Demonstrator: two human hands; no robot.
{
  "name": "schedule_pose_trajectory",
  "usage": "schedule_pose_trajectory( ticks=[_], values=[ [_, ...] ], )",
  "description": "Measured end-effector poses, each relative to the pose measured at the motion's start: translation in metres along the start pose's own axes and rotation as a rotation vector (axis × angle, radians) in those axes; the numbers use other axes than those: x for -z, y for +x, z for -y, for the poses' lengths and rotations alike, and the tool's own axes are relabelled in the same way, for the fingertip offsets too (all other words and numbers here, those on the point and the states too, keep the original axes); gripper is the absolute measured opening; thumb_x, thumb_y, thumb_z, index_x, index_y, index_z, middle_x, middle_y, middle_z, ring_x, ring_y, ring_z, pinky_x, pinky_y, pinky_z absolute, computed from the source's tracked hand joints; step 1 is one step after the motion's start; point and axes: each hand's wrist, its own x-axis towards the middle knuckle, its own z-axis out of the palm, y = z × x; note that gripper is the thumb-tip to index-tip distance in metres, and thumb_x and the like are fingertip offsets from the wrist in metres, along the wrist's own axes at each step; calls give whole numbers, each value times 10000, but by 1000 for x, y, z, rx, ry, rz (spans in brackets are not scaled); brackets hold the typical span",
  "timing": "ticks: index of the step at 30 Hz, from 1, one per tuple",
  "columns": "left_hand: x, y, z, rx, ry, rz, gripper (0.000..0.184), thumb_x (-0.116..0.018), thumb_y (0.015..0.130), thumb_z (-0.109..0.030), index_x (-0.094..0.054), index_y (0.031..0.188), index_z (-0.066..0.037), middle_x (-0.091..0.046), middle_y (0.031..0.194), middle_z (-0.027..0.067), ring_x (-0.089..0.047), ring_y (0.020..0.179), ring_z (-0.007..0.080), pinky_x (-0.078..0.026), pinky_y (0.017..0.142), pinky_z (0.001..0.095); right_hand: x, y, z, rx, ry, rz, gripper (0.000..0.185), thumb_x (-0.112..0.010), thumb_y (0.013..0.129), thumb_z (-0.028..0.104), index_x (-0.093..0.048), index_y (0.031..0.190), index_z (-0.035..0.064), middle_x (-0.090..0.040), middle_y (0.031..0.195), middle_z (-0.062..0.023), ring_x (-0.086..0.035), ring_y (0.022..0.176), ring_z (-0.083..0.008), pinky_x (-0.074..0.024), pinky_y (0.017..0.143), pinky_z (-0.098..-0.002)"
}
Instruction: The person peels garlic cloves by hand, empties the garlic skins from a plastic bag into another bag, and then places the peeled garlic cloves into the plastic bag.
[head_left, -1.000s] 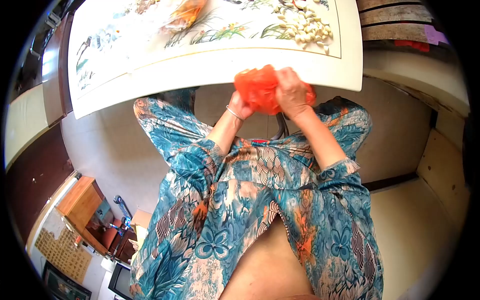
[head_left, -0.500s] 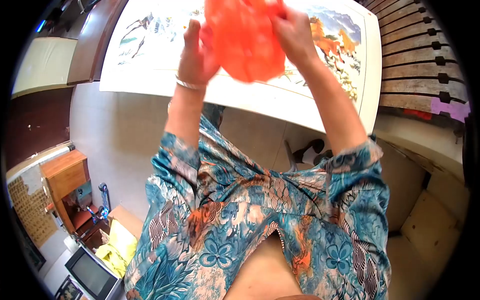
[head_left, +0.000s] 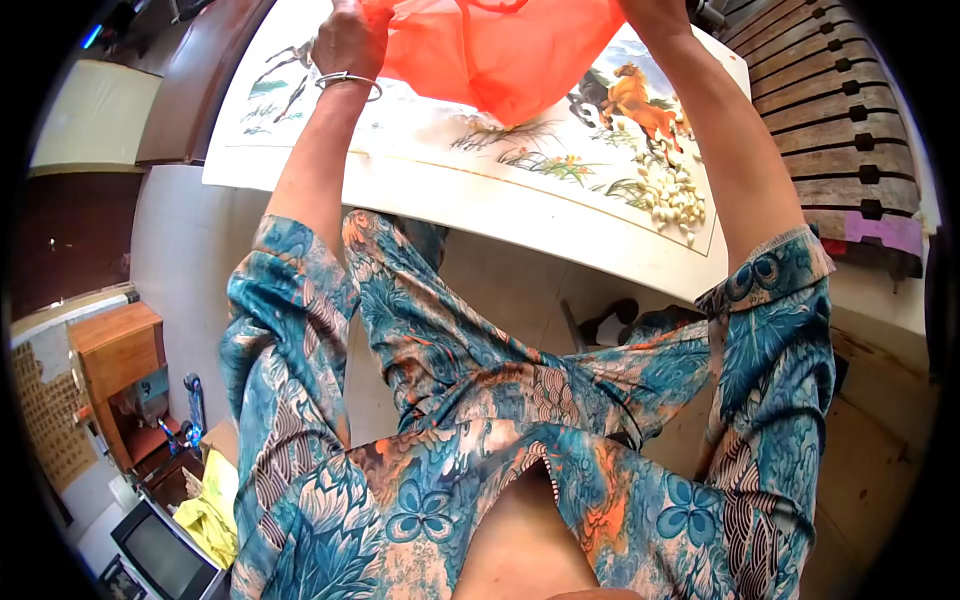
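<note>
A thin red plastic bag (head_left: 490, 60) hangs spread between my two hands over the table (head_left: 420, 190), at the top of the view. My left hand (head_left: 350, 42), with a bracelet at the wrist, is closed on the bag's left side. At the top edge my right hand (head_left: 655, 15) is partly cut off by the frame, at the bag's right side, its fingertips out of sight. Small whitish pieces like peeled garlic cloves (head_left: 672, 200) lie in a pile on the table's right part, over a picture of horses (head_left: 635, 100).
A slatted wooden bench (head_left: 830, 110) stands right of the table, with a purple piece (head_left: 880, 230) on it. A dark brown cabinet (head_left: 205, 90) is at the left. Lower left are a wooden cabinet (head_left: 118, 335), yellow cloth (head_left: 212, 510) and a screen (head_left: 165, 550).
Both hands have lifted the bunched red bag from the table's near edge, moved it forward over the table and drawn it out wide. The hands are now farther apart.
</note>
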Motion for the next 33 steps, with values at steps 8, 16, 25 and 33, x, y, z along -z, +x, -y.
schedule_pose_trajectory(
  ticks=[8,16,25,33],
  values=[
    [20,-146,-63,-667,-522,-615,313,-641,794,-76,-525,1073,9,-565,1009,107,-548,941,236,-444,834,360,17,-51,49,1,-118,164,150,-550,889,177,-640,868,58,-633,665,-77,-608,602,-180,-454,520,-307],
    [-49,-167,-67,-1,-1199,536,206,-594,830,-215,-601,975,-68,-607,1014,133,-585,931,274,-455,804,320,-2,-143,125,298,-320,736,98,-526,832,102,-570,918,87,-594,652,-71,-615,573,-228,-478,491,-397],
    [-60,-188,-60,201,-1826,401,252,-598,825,-248,-596,1000,-67,-609,1017,121,-582,934,257,-456,808,324,50,-170,137,129,-21,837,293,-565,841,278,-515,1027,58,-627,842,-159,-623,800,-333,-498,676,-435],
    [-57,-209,-65,172,-1877,481,293,-603,821,-278,-591,1022,-65,-611,1020,111,-579,937,243,-456,813,327,49,-181,124,195,94,749,85,-559,819,159,-575,796,79,-607,726,-113,-613,688,-311,-485,572,-406]
  ],
)
